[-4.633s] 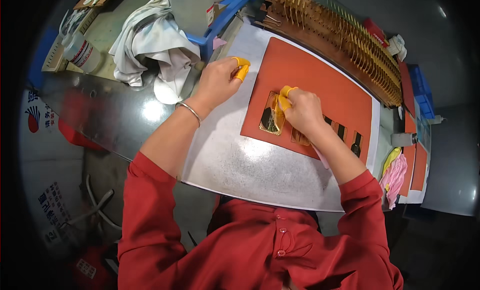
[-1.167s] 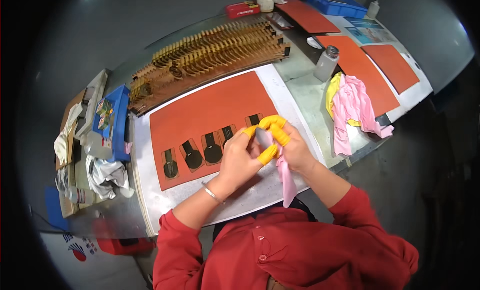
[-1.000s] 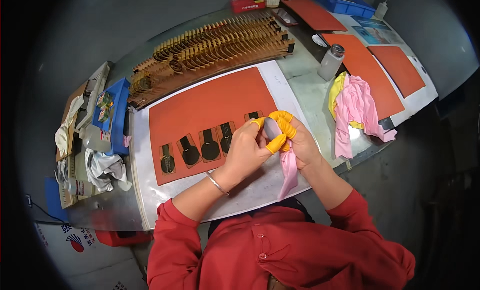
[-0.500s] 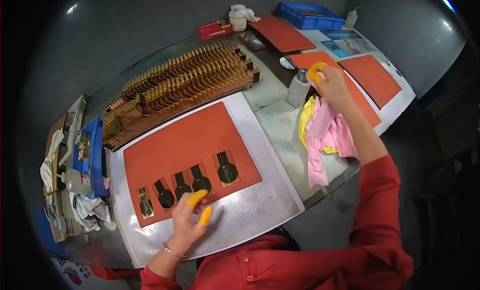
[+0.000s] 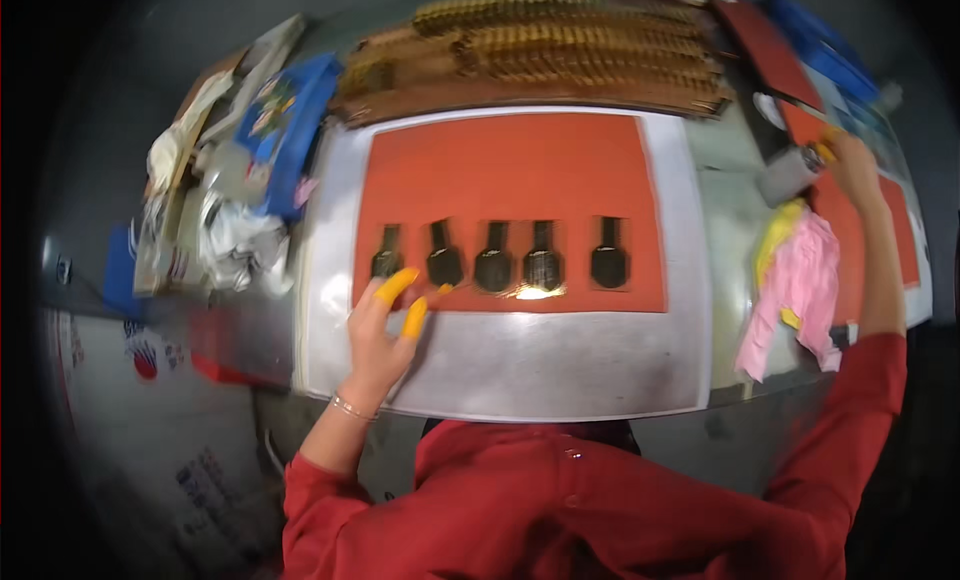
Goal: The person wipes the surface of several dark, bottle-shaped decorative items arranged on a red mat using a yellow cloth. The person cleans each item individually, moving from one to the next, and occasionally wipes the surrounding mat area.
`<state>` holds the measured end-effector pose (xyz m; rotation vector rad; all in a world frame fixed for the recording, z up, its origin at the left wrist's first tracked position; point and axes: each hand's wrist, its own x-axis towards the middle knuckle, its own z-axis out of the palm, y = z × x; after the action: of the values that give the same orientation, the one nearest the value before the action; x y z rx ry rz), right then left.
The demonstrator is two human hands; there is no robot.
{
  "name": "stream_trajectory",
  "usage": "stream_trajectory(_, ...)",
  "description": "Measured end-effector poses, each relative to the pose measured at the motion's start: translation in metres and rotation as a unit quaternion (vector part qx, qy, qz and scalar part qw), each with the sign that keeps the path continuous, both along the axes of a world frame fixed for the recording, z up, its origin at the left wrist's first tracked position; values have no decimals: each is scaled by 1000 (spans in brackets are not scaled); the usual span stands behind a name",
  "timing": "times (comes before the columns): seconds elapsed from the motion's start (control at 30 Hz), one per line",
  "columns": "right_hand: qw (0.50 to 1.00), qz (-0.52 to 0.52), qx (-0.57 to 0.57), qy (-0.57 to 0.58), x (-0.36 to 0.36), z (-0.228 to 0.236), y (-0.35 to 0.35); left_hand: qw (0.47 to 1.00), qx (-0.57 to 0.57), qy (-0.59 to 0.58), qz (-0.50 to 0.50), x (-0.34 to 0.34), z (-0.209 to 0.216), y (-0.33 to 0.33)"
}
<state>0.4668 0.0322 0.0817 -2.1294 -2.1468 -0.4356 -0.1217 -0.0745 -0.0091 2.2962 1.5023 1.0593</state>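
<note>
An orange mat [image 5: 510, 160] lies on a silver sheet [image 5: 560, 365] in front of me. Several dark bottle-shaped pieces [image 5: 493, 265] sit in a row near the mat's front edge. My left hand [image 5: 385, 330], with yellow covers on its fingertips, rests at the mat's front left corner, fingers apart and empty, beside the leftmost pieces. My right hand [image 5: 850, 160] is stretched far to the right, its yellow fingertips on the top of a small grey bottle [image 5: 787, 175]. The picture is blurred there.
A pink and yellow cloth [image 5: 800, 280] hangs over the table's right edge. Long racks of brown pieces [image 5: 560, 50] run along the back. A blue box [image 5: 285, 110] and crumpled cloths [image 5: 235, 245] lie at the left. More orange mats [image 5: 865, 230] lie at the right.
A second ago both hands were together over the mat with the pink cloth. The right hand has gone right to the bottle, the cloth lies by the edge, the left hand stays at the mat.
</note>
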Motion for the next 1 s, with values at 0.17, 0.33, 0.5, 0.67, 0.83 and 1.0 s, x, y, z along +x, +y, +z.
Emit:
stream_trajectory(0.17,999,-8,26,-24,22,-6,-1,994,-7,108,34,-29,-2,11)
stream_trajectory(0.33,959,66,50,271,-98,-2,-27,983,-57,173,-13,-24,2,36)
stream_trajectory(0.5,902,232,-62,359,-260,-29,-61,969,-81,207,-105,-17,-5,61)
stream_trajectory(0.67,846,237,-194,435,-365,-75,-64,963,-77,200,-164,-39,-3,83)
stream_trajectory(0.83,871,198,-181,411,-434,-90,-50,987,-45,77,-135,-76,-11,89)
stream_trajectory(1.0,897,172,-160,375,-449,-107,-44,1000,17,23,-10,-118,-22,101)
